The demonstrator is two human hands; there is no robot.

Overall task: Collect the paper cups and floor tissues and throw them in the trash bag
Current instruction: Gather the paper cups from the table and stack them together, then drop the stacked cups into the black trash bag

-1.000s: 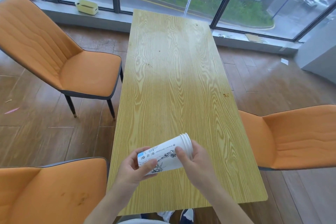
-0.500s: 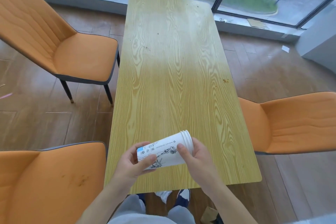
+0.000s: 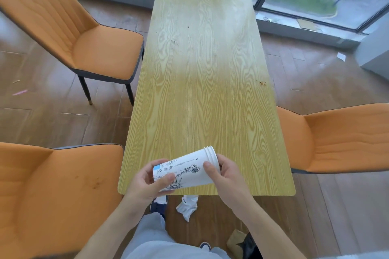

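The left hand (image 3: 147,183) wraps its fingers around the narrow base end of a stack of white paper cups with black line drawings and a small blue patch (image 3: 185,171), thumb pressed on the printed side wall. The right hand (image 3: 226,176) grasps the wide end, thumb lying across the smooth wall just below the rims and the other fingers curled behind. Several rolled rims sit nested close together at that end, so more than one cup is stacked here. The stack is a tapered cone lying nearly on its side; its long axis runs from the left fingers up and away to the right fingers, with the mouths facing away from the person and to the right. It is held in the air just above the near edge of the long rectangular table with a yellow wood-grain top and rounded corners (image 3: 202,94).

Below the hands, on the brown wood-plank floor (image 3: 336,206), a crumpled white tissue (image 3: 187,206) lies just under the table's near edge, between the two wrists. Farther toward the person from the right wrist lies a crumpled brown paper piece (image 3: 235,242) touching something black. Left of the left hand stands an orange padded chair with a stained seat (image 3: 52,195); right of the right hand is another orange chair (image 3: 336,139), and a third with dark thin legs (image 3: 84,33) stands beyond the left fingers.
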